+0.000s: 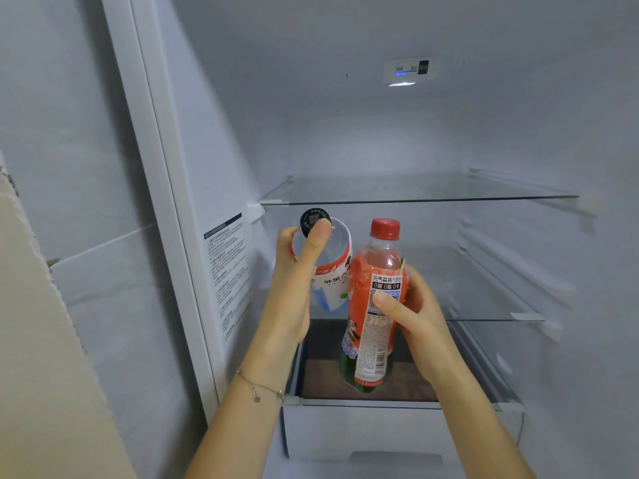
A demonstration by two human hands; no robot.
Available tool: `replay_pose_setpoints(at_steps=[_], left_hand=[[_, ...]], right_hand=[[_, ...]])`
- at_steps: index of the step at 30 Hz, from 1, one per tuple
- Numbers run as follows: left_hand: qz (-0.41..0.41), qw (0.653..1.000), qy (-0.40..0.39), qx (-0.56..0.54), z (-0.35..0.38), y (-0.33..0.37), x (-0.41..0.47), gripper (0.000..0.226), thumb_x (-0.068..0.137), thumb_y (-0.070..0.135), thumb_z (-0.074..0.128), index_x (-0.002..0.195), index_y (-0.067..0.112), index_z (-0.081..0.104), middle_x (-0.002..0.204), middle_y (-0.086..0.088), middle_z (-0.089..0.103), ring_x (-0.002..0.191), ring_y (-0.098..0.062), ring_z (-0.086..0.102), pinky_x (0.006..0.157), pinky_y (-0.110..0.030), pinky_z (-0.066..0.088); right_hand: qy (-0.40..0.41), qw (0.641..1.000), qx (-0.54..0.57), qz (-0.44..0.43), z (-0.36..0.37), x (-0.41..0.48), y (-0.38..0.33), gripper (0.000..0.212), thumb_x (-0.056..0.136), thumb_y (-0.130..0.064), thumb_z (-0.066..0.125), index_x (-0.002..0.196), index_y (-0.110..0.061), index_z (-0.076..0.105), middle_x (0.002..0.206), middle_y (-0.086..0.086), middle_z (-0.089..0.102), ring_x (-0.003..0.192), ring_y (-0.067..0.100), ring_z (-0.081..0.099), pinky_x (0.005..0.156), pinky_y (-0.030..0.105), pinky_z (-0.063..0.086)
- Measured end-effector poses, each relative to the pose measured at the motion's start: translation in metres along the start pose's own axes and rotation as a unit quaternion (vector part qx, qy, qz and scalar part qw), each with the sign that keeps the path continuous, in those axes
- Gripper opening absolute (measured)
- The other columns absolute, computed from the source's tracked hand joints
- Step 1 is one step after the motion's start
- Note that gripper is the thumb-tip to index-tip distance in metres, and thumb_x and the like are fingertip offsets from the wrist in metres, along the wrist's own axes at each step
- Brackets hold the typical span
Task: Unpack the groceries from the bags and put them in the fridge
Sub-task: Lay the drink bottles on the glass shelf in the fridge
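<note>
Bottles both held before the open fridge [221, 140]. Left hand [294, 288] wraps the white-labelled bottle [328, 267], thumb near its black cap. Right hand [411, 312] clamps the red-capped bottle [377, 305] mid-label. Probably full, heavyish; slick plastic, so grip the waist.

Clear glossy plastic bottle [375, 299] with a red plastic cap [385, 228]; clear glass shelf [415, 193]; smooth matt white plastic fridge walls [345, 133]; thin metal bracelet [259, 387].

The red-capped bottle [377, 271] label reads "元气森林 气泡水" and "0糖 0脂 0卡", the black-capped bottle [333, 271] partly shows "外星人", and the fridge-wall sticker [228, 271] print is illegible.
</note>
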State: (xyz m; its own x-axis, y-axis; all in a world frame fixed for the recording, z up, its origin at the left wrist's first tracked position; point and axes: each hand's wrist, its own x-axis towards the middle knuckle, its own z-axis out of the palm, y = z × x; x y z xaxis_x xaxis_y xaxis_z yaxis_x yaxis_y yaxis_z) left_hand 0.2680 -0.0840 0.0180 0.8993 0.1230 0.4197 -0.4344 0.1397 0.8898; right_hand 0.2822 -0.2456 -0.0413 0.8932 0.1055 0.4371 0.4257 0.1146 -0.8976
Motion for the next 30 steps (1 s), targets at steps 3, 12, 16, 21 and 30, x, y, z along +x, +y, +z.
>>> replay_pose_setpoints(at_steps=[3,12,16,21,30], left_hand=[[0.046,0.998,-0.012,0.051,-0.004,-0.007,-0.002,0.07,0.062,0.068,0.06,0.118,0.027,0.05,0.114,0.011,0.061,0.111,-0.01,0.058,0.089,-0.028,0.049],[0.119,0.948,-0.051,0.29,-0.026,-0.045,-0.005,0.067,0.077,0.071,0.056,0.136,0.044,0.042,0.139,0.027,0.044,0.131,0.002,0.04,0.108,-0.026,0.04],[0.099,0.93,-0.068,0.347,-0.024,-0.06,-0.005,0.077,0.073,0.064,0.058,0.142,0.037,0.038,0.145,0.018,0.041,0.131,-0.001,0.04,0.106,-0.022,0.04],[0.074,0.922,-0.062,0.375,-0.027,-0.07,0.006,0.061,0.088,0.052,0.05,0.144,0.029,0.044,0.145,0.012,0.046,0.13,-0.002,0.042,0.102,-0.015,0.034],[0.083,0.864,-0.092,0.489,-0.016,-0.072,0.016,0.063,0.093,0.049,0.049,0.149,0.027,0.033,0.157,0.006,0.03,0.139,-0.015,0.036,0.109,-0.03,0.035]], right_hand=[[0.01,1.0,0.001,0.02,-0.001,0.0,0.009,0.079,0.057,-0.056,0.072,0.129,-0.03,0.052,0.116,-0.006,0.067,0.107,0.016,0.066,0.087,0.039,0.057],[0.039,0.997,0.001,0.069,-0.001,0.002,0.032,0.076,0.056,-0.056,0.074,0.125,-0.031,0.055,0.113,-0.006,0.069,0.104,0.016,0.067,0.085,0.039,0.058],[0.052,0.996,-0.005,0.069,-0.003,-0.002,0.033,0.061,0.066,-0.042,0.071,0.124,-0.031,0.054,0.111,-0.009,0.068,0.1,0.012,0.067,0.069,0.022,0.056],[0.078,0.995,0.0,0.068,-0.005,0.0,0.028,0.059,0.069,-0.046,0.079,0.121,-0.034,0.054,0.109,-0.012,0.068,0.096,0.008,0.067,0.065,0.019,0.054],[0.08,0.994,-0.011,0.074,-0.007,0.005,0.023,0.066,0.067,-0.045,0.069,0.129,-0.025,0.053,0.117,-0.003,0.066,0.105,0.017,0.065,0.085,0.036,0.056]])
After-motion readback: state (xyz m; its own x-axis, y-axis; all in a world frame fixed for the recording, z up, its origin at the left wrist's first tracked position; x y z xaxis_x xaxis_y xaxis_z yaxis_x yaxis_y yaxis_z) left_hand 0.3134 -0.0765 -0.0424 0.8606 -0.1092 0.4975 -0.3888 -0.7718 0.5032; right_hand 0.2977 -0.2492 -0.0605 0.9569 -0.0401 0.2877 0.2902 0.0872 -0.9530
